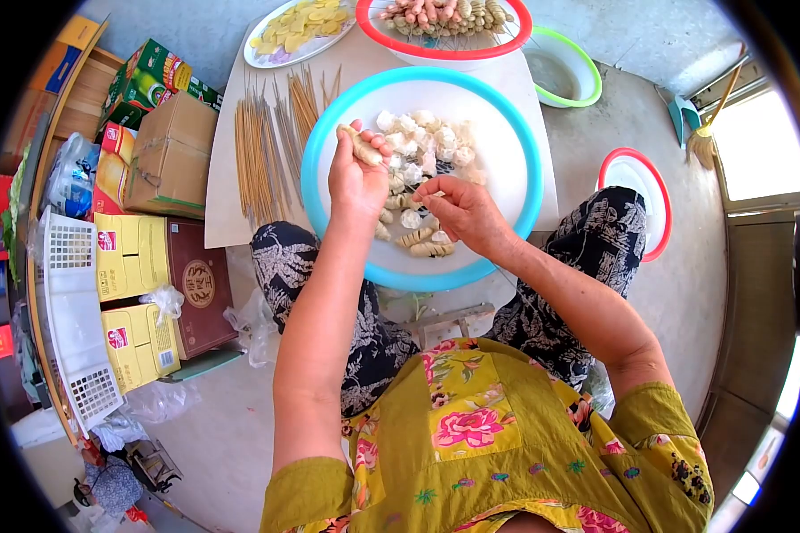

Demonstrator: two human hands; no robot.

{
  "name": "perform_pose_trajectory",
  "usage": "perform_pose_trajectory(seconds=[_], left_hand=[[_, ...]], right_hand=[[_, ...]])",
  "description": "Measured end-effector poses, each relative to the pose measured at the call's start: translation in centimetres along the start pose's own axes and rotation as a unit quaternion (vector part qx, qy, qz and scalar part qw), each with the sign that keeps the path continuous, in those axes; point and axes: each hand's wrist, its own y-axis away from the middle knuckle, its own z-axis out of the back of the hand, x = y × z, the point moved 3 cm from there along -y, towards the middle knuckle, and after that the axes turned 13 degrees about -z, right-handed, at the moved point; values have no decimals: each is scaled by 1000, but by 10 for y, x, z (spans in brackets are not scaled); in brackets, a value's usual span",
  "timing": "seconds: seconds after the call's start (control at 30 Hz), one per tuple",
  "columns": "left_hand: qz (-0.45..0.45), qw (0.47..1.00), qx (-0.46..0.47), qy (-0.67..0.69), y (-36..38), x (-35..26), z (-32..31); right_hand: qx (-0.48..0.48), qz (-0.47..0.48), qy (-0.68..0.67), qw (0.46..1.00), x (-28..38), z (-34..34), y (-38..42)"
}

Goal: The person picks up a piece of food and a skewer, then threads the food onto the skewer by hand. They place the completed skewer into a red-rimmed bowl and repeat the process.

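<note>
Olive floral cloth [507, 417] of the seated person's top lies closest, cut off at the bottom edge. Beyond it, the left hand [360, 178] is half curled, palm up, holding 1 pale ridged piece [364, 149] above the left side of the blue-rimmed basin [533, 160]. The right hand [465, 211] has thumb and forefinger drawn into a narrow pinch over the basin's middle; I cannot tell what, if anything, sits between them. That hand and its fingers hide some of the pale pieces [432, 250] below. At the far edge, the red-rimmed basin [526, 31] is cut off.
</note>
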Motion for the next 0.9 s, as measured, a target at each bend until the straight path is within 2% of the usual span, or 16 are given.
perform_pose_trajectory(seconds=[0.9], left_hand=[[12,1000,12,-15,15,20,-3]], right_hand=[[-60,20,14,998,-2,-2,-7]])
